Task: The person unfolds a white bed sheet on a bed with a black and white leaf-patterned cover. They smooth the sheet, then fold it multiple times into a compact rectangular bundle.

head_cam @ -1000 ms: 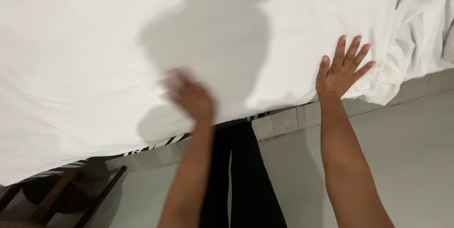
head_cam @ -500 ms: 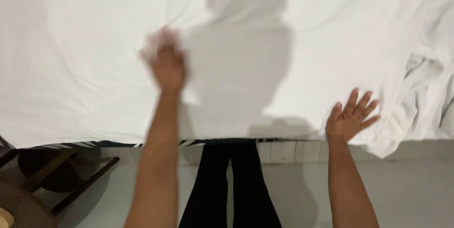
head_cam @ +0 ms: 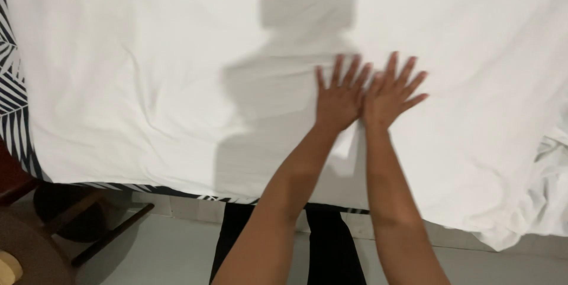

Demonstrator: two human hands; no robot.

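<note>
Where fingers splay flat: left hand point(head_cam: 340, 99), right hand point(head_cam: 387, 96), smooth white sheet point(head_cam: 148, 72).

No packages, labels, signs or screens in view.

You are looking down at a white sheet point(head_cam: 148, 72) that is lying spread flat across the bed, covering nearly the whole view. It is showing faint creases around its middle, its near edge is hanging just over the bed's side, and at the far right it is bunching into rumpled folds.
</note>
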